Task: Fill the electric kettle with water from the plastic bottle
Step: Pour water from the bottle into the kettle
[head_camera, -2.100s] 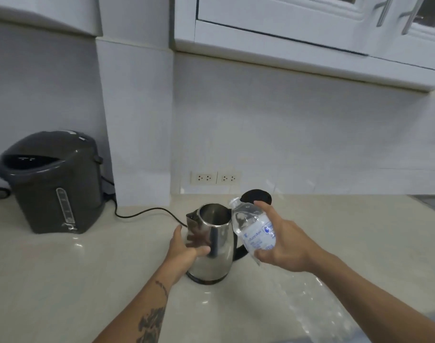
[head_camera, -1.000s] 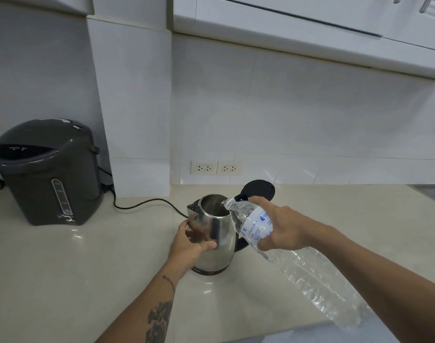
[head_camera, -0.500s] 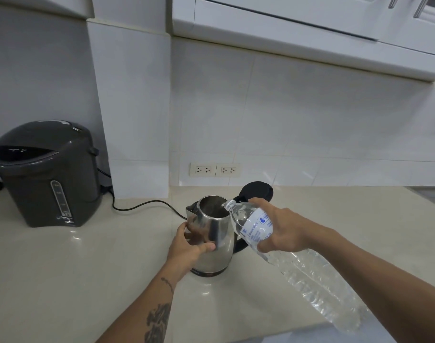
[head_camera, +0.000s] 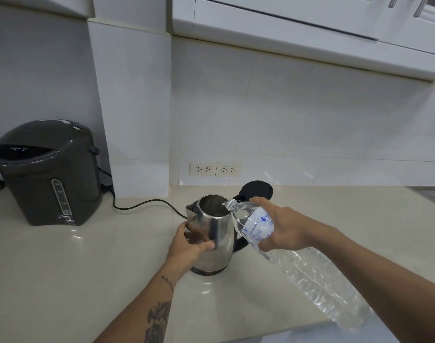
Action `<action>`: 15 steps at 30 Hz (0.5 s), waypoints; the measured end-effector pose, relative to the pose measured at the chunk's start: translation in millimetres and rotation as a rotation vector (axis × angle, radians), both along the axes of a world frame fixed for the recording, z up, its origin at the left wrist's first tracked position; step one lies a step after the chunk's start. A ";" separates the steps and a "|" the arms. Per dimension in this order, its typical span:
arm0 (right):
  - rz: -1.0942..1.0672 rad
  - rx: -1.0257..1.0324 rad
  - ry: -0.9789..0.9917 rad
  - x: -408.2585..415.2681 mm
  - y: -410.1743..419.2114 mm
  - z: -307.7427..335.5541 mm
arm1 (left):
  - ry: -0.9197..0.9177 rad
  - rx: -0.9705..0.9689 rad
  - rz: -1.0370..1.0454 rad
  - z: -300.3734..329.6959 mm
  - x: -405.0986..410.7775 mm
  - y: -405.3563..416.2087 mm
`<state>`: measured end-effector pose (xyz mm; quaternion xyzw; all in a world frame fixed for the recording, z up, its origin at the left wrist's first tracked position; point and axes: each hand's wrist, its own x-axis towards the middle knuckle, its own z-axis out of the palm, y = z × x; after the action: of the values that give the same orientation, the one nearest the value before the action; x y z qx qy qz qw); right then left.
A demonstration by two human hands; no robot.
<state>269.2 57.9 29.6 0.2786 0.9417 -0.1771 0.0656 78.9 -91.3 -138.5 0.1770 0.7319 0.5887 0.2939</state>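
Note:
A steel electric kettle (head_camera: 217, 253) stands upright on the beige counter (head_camera: 63, 268), its black lid (head_camera: 256, 190) flipped open behind the mouth. My left hand (head_camera: 186, 246) wraps around the kettle's left side. My right hand (head_camera: 283, 226) grips a large clear plastic bottle (head_camera: 308, 271) near its labelled shoulder. The bottle is uncapped and tilted, its neck resting at the right edge of the kettle's mouth, its base pointing back toward me. Whether water is flowing I cannot tell.
A dark grey hot-water dispenser (head_camera: 45, 172) stands at the back left, with a black cord (head_camera: 147, 204) running along the counter toward the kettle. Two wall sockets (head_camera: 215, 169) sit behind. White cabinets (head_camera: 310, 26) hang overhead.
The bottle went from upright beside the kettle to tilted with its neck at the kettle's mouth. My left hand has stayed on the kettle's side.

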 end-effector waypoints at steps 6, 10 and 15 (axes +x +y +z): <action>-0.001 -0.005 -0.004 0.9 1.0 1.0 | 0.011 -0.008 -0.013 0.7 0.7 -1.0; 0.003 -0.004 -0.010 1.2 1.8 2.6 | 0.016 -0.013 -0.014 0.4 1.0 -1.2; 0.003 -0.004 -0.009 1.2 4.1 2.8 | 0.014 -0.018 -0.014 -1.1 0.6 -0.7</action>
<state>270.4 62.0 32.4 0.2778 0.9414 -0.1774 0.0707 79.5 -92.0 -139.5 0.1835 0.7380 0.5789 0.2942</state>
